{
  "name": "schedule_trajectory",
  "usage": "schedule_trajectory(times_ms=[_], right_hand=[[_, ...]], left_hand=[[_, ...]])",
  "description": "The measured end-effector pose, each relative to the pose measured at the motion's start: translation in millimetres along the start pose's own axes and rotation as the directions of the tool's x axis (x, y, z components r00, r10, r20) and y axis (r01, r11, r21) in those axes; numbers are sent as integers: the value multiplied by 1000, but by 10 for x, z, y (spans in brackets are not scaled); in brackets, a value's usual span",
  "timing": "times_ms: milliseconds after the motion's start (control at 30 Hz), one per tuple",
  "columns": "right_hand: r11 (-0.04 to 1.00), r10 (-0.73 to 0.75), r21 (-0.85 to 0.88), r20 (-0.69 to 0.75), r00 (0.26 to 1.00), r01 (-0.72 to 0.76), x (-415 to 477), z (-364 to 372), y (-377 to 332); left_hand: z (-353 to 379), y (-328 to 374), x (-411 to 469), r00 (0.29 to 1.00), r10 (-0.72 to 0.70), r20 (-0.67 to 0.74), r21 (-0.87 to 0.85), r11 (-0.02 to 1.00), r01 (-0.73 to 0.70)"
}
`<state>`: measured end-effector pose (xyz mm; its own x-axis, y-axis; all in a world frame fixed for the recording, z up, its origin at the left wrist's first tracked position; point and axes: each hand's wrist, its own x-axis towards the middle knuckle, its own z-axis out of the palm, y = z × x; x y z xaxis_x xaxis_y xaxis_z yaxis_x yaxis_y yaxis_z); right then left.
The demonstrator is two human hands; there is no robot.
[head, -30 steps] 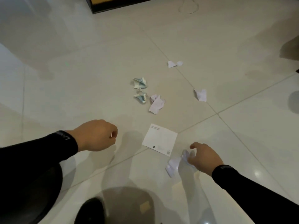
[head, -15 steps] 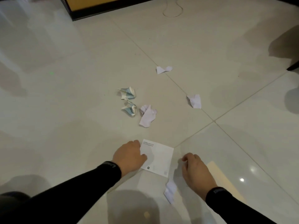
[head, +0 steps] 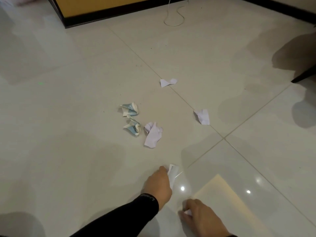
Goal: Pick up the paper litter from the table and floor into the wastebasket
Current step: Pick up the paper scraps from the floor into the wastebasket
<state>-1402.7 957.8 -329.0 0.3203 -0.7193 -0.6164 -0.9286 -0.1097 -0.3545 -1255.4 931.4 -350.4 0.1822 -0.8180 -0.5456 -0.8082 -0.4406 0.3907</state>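
Both hands grip paper: left hand [head: 158, 185] white sheet [head: 173, 173]; right hand [head: 201, 218] scrap [head: 188, 212].

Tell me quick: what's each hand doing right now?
Left hand: closed on the white sheet.
Right hand: closed on a small white paper scrap.

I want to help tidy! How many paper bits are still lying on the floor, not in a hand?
5: two blue-printed wads, a white wad beside them, two white scraps along the tile seam.
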Motion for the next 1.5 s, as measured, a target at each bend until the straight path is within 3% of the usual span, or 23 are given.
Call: schedule_trajectory(times_ms=[133, 267, 400, 567, 667, 800, 900, 967, 1100, 1200, 1267, 1367, 1500], right_hand=[[998, -13, 55, -158, 987, 22, 35, -415, -77], [998, -63, 3, -186, 981, 65, 133, -956, -262], [1000, 23, -9, -218, 976, -26, 175, -1587, -485], [995, 91, -13, -215, 973, -96, 450, -2090, -582], [997, 81, 18, -260, 962, -79, 837, -2132, -568], [994, 98, 71, -320, 942, -79, 1346, -2011, -461], [988, 152, 31, -331, 931, -150, 1608, -1944, -292], [977, 200, -4, -355, 913, -215, 1764, -1942, -163], [936, 335, 21, -348, 875, -350, 2048, -1956, 79], [928, 343, -41, -294, 892, -371, 2199, -1901, 186], [948, 313, 56, -334, 889, -313, 2248, -1876, 205], [973, 233, 108, -406, 884, -206, 2312, -1852, 142], [997, -46, 34, -479, 877, 71, 2389, -1891, -346]], left_hand=[[-417, -126, 136, 990, 139, 6, -104, 985, -137], [-1094, -304, 284, 960, 245, -133, 69, 969, -238], [-1641, -514, 325, 939, 326, -107, 185, 935, -304], [-1976, -505, 469, 936, 300, -184, 369, 904, -217], [-1980, -407, 743, 912, 373, -171, 528, 816, -235], [-1589, -154, 1058, 850, 522, -75, 609, 699, -375], [-1184, 35, 1159, 893, 448, 55, 671, 645, -365], [-983, 147, 1205, 925, 375, 63, 699, 645, -310], [-866, 240, 1269, 953, 299, 57, 653, 711, -262], [-911, 168, 1269, 916, 397, -65, 614, 739, -277], [-984, 112, 1224, 861, 504, -73, 598, 713, -366], [-1008, 51, 1143, 758, 617, -211, 496, 736, -461], [-1199, -37, 1008, 706, 542, -456, 239, 839, -489]])
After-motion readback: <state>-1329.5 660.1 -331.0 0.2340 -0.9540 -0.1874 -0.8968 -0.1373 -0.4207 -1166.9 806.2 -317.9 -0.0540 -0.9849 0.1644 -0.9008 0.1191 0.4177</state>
